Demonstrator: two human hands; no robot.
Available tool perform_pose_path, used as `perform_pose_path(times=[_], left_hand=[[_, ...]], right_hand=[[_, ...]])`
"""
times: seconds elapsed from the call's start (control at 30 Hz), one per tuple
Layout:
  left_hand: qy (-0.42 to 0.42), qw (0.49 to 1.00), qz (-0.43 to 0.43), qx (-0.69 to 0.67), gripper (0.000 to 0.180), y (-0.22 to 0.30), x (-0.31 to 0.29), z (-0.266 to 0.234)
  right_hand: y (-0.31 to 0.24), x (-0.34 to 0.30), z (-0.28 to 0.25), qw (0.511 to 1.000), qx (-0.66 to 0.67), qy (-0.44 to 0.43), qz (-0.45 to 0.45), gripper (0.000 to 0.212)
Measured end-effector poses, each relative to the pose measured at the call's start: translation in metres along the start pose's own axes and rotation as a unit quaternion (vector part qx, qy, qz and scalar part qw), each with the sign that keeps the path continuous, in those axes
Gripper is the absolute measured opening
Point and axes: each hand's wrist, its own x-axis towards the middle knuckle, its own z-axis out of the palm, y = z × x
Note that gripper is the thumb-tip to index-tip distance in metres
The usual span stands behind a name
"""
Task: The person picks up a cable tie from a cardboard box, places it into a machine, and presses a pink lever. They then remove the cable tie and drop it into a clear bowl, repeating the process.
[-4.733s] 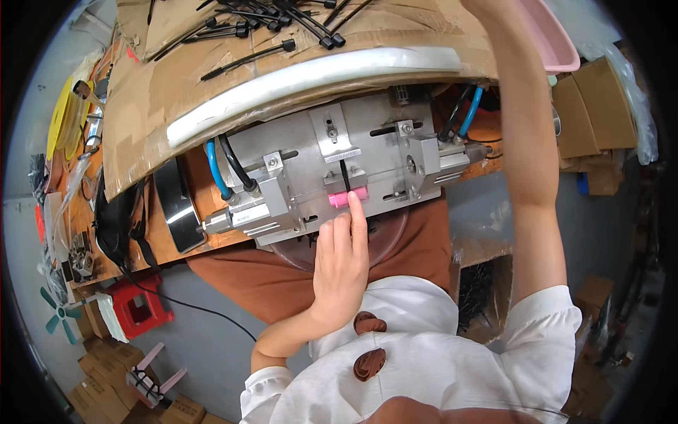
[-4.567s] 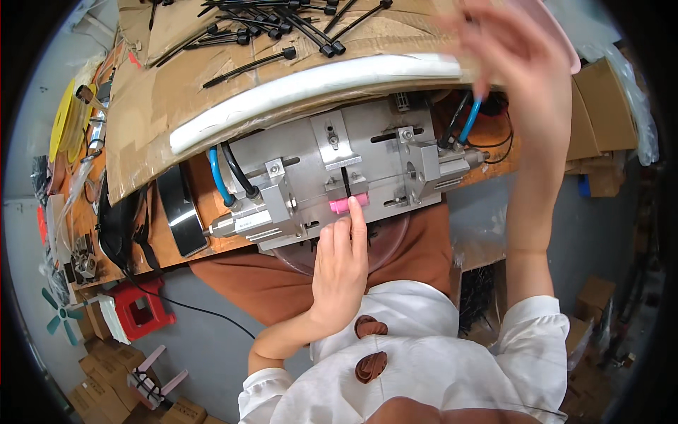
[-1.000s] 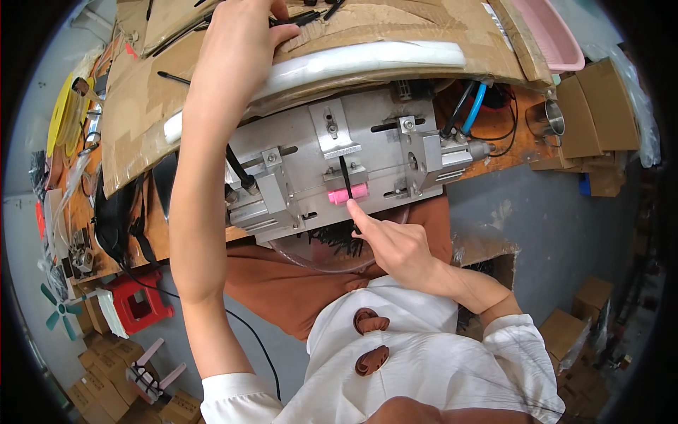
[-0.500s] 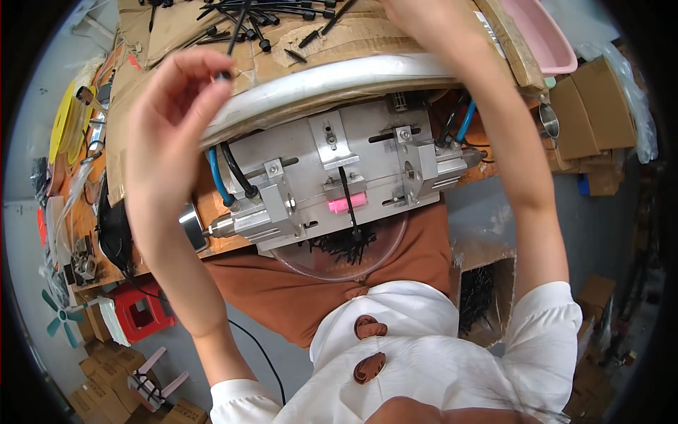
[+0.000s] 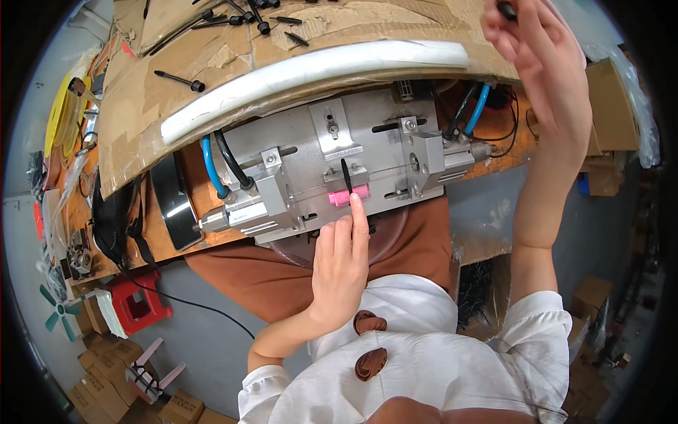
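My left hand (image 5: 341, 261) is over the front of the metal fixture (image 5: 385, 152), its index finger stretched along a thin black rod (image 5: 346, 177). The other fingers are curled and the thumb is hidden; the hand seems closed on the rod's near end, which it covers. The rod lies across a pink block (image 5: 340, 197) at the fixture's middle. At the upper right my right hand (image 5: 544, 63) is raised over the cardboard's right side, fingers curled around a small black piece (image 5: 506, 10), mostly hidden in the grip.
Several black rods with round heads lie on the cardboard (image 5: 282, 95), one rod (image 5: 180, 81) apart at its left. A white padded strip (image 5: 318, 63) edges it. Blue hoses (image 5: 215, 169) join the fixture. A clear bowl (image 5: 395, 240) rests on my lap; a phone (image 5: 174, 205) lies left.
My left hand has come down from the cardboard to the rod on the fixture, leaving a headed rod behind on the cardboard. My right hand has moved rightward with a black piece.
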Motion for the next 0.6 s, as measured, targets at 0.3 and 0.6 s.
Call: perform_pose_path(times=[0.3, 0.6], left_hand=[[-0.021, 1.000, 0.009, -0.006, 0.074, -0.006, 0.007, -0.016], [0.247, 0.958, 0.113, 0.088, 0.020, -0.089, 0.186, -0.088]], right_hand=[[0.010, -0.128, 0.050, 0.976, -0.193, -0.022, -0.100, 0.035], [0.059, -0.195, 0.111, 0.926, -0.330, -0.142, -0.113, 0.059]])
